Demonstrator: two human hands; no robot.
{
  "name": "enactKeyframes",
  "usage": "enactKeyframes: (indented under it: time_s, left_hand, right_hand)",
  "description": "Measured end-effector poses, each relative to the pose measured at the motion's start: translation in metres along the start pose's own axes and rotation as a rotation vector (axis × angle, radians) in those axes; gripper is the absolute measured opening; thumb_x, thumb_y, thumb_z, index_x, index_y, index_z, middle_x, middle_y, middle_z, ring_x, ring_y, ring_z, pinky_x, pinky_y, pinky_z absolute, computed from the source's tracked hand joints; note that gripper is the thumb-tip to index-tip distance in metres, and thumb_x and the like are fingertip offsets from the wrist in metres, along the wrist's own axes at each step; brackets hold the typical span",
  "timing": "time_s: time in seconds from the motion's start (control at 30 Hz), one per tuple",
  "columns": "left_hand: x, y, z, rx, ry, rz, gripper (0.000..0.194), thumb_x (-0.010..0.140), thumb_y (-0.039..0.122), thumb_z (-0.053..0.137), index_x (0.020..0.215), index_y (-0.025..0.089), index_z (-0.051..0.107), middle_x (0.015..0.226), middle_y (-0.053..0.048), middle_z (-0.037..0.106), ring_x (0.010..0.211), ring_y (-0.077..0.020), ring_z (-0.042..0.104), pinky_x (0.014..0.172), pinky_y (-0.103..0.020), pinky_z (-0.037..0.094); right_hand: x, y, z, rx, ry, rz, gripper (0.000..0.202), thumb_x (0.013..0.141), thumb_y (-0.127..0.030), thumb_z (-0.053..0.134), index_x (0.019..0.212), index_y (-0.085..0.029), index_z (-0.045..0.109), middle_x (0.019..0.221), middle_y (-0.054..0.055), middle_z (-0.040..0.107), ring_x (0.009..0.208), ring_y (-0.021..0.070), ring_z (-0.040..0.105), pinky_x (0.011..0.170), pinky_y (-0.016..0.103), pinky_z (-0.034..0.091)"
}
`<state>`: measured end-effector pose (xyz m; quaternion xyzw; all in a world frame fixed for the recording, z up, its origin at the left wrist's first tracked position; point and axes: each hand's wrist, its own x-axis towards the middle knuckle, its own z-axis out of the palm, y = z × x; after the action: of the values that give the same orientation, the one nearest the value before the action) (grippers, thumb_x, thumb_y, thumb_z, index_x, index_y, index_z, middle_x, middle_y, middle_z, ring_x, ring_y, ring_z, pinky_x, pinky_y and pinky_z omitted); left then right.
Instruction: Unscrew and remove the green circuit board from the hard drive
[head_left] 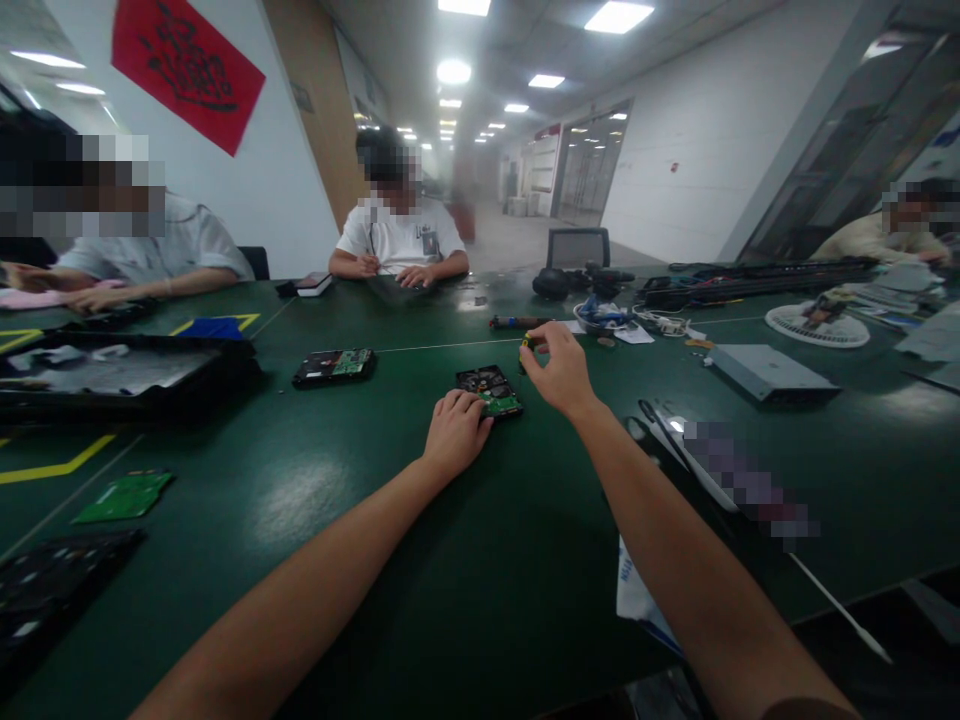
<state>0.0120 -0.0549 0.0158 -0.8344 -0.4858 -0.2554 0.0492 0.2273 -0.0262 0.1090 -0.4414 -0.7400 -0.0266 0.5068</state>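
A hard drive [487,380] with a green circuit board lies on the table in front of me. My left hand [455,432] grips its near left edge, fingers curled over the board and partly hiding it. Just right of the drive, my right hand [556,366] is raised, thumb and fingers closed in a pinch on a small yellow-and-black screwdriver [526,345]. The tool points down beside the drive, and its tip is too small to make out. A second hard drive [334,367] with its board showing lies farther left.
A black tray-like housing [127,375], a green circuit board [124,497] and a dark panel [60,590] lie left. On the right are a silver metal box [772,372], a white fan-like part [817,325] and cables [604,314]. Other people sit around the green table [480,580].
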Motion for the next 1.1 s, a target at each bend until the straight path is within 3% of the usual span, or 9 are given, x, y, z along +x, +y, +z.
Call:
enactKeyframes:
  time_s: [0.3, 0.43, 0.57, 0.8, 1.1]
  left_hand:
    - [-0.0002, 0.0026, -0.0035, 0.006, -0.002, 0.0, 0.03, 0.098, 0.036, 0.058, 0.122, 0.021, 0.068, 0.128, -0.01, 0.066, 0.127, -0.0332, 0.049, 0.106, -0.05, 0.043]
    - [-0.0001, 0.0031, -0.004, 0.015, -0.007, -0.007, 0.03, 0.099, 0.037, 0.057, 0.121, 0.021, 0.068, 0.128, -0.01, 0.066, 0.127, -0.0329, 0.048, 0.106, -0.049, 0.042]
    - [-0.0001, 0.0032, -0.0041, 0.007, -0.017, -0.009, 0.031, 0.099, 0.038, 0.057, 0.122, 0.022, 0.068, 0.128, -0.01, 0.066, 0.127, -0.0327, 0.048, 0.105, -0.049, 0.042]
    - [0.0, 0.0033, -0.004, 0.004, -0.019, -0.01, 0.032, 0.099, 0.037, 0.056, 0.124, 0.022, 0.068, 0.128, -0.01, 0.065, 0.127, -0.0319, 0.047, 0.106, -0.049, 0.042]
    - [-0.0017, 0.0028, -0.0027, 0.009, 0.012, -0.065, 0.036, 0.098, 0.043, 0.057, 0.124, 0.021, 0.07, 0.135, -0.013, 0.058, 0.132, -0.0335, 0.044, 0.108, -0.05, 0.042]
  right_hand:
    - [-0.0003, 0.0008, 0.0005, -0.008, -0.018, -0.032, 0.016, 0.094, -0.032, 0.062, 0.107, -0.024, 0.061, 0.104, 0.008, 0.064, 0.095, 0.0248, 0.065, 0.088, 0.042, 0.056]
    - [0.0, 0.0021, 0.0016, 0.031, 0.012, -0.011, 0.013, 0.091, -0.03, 0.065, 0.1, -0.024, 0.058, 0.101, 0.007, 0.065, 0.093, 0.0247, 0.065, 0.085, 0.042, 0.057]
    - [-0.0002, -0.0008, 0.0017, 0.093, -0.011, -0.013, 0.011, 0.095, -0.035, 0.062, 0.099, -0.025, 0.06, 0.096, 0.005, 0.065, 0.09, 0.0227, 0.065, 0.083, 0.039, 0.057]
    - [-0.0003, -0.0006, 0.0024, 0.031, 0.045, -0.059, 0.01, 0.09, -0.026, 0.063, 0.099, -0.023, 0.06, 0.104, 0.008, 0.065, 0.096, 0.0243, 0.064, 0.086, 0.04, 0.056]
    - [-0.0002, -0.0026, -0.0009, -0.032, 0.035, -0.069, 0.008, 0.093, -0.03, 0.061, 0.098, -0.024, 0.061, 0.098, 0.007, 0.063, 0.09, 0.0236, 0.063, 0.085, 0.041, 0.055]
